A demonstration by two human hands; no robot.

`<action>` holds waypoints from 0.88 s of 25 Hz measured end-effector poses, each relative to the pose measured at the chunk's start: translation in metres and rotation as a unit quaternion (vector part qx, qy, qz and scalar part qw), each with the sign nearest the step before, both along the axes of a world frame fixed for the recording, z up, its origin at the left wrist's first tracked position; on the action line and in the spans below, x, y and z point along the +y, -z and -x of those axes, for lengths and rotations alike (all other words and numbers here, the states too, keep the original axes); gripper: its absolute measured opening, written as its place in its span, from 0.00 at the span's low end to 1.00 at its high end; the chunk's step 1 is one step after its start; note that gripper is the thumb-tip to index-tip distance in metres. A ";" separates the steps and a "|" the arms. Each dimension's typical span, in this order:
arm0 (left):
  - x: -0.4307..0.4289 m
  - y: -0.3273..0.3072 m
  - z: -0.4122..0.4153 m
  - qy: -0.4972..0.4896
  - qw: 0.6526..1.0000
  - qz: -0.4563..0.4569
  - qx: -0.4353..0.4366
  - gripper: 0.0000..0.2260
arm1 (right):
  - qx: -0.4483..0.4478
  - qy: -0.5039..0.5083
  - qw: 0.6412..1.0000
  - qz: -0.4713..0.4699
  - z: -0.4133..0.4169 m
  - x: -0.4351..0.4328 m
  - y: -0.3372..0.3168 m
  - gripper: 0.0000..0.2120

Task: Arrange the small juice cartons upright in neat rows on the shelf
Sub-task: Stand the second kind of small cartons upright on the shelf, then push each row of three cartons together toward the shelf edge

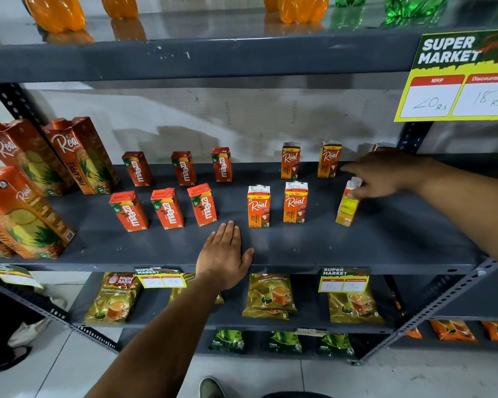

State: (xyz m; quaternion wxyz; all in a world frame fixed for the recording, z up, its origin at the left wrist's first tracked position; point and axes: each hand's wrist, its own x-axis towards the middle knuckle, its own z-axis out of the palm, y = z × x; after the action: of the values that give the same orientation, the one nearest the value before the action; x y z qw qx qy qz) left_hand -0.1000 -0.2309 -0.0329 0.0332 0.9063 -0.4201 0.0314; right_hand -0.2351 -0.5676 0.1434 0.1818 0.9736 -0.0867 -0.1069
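Orange Real carton leans askew right of the front Real pair, right hand fingers pinching its top; straighten it level with them. Left hand lies flat, fingers together, on the shelf.

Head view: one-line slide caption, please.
Right hand grips the top of a small Real carton in the front row; left hand lies flat on the shelf.
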 end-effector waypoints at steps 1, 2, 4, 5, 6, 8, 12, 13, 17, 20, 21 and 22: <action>0.000 0.000 0.000 0.000 1.000 0.001 0.000 0.36 | -0.010 0.041 0.999 -0.029 -0.001 0.003 0.002 0.31; 0.000 0.000 0.000 0.000 1.000 0.003 0.000 0.36 | -0.018 0.076 0.995 -0.057 -0.002 0.006 0.005 0.31; 0.000 0.000 0.001 0.001 1.000 0.004 0.002 0.36 | -0.026 0.126 0.988 -0.089 -0.004 0.014 0.009 0.32; 0.000 0.000 0.001 0.001 1.000 0.004 0.001 0.35 | -0.035 0.144 0.984 -0.097 -0.006 0.018 0.011 0.32; 0.000 0.000 0.001 0.001 1.000 0.003 0.001 0.35 | -0.045 0.157 0.981 -0.101 -0.007 0.022 0.013 0.33; 0.000 0.000 0.000 0.001 1.000 0.003 0.000 0.35 | -0.061 0.170 0.977 -0.110 -0.007 0.028 0.014 0.35; 0.002 -0.001 -0.001 0.007 1.000 0.020 0.016 0.34 | -0.141 0.210 0.954 -0.163 0.004 0.007 0.014 0.50; 0.003 -0.002 -0.001 0.007 0.999 0.035 0.031 0.35 | -0.164 0.222 0.940 -0.202 0.010 -0.001 0.016 0.52; -0.001 -0.014 -0.009 -0.042 0.974 0.150 0.162 0.40 | -0.206 0.233 0.848 -0.429 0.042 -0.023 0.047 0.55; -0.012 -0.023 -0.015 -0.087 0.905 0.259 0.326 0.46 | -0.230 0.251 0.787 -0.514 0.054 -0.029 0.078 0.48; -0.018 -0.026 -0.019 -0.087 0.871 0.300 0.380 0.48 | -0.239 0.256 0.761 -0.547 0.053 -0.029 0.087 0.47; -0.024 -0.030 -0.024 -0.084 0.838 0.334 0.424 0.50 | -0.245 0.256 0.733 -0.580 0.050 -0.028 0.093 0.46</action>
State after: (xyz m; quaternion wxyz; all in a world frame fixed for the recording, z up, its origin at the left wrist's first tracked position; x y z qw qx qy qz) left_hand -0.0759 -0.2552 -0.0032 0.5055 0.7970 -0.2513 -0.2148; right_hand -0.2852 -0.5956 0.0500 -0.4801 0.8235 -0.2955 0.0629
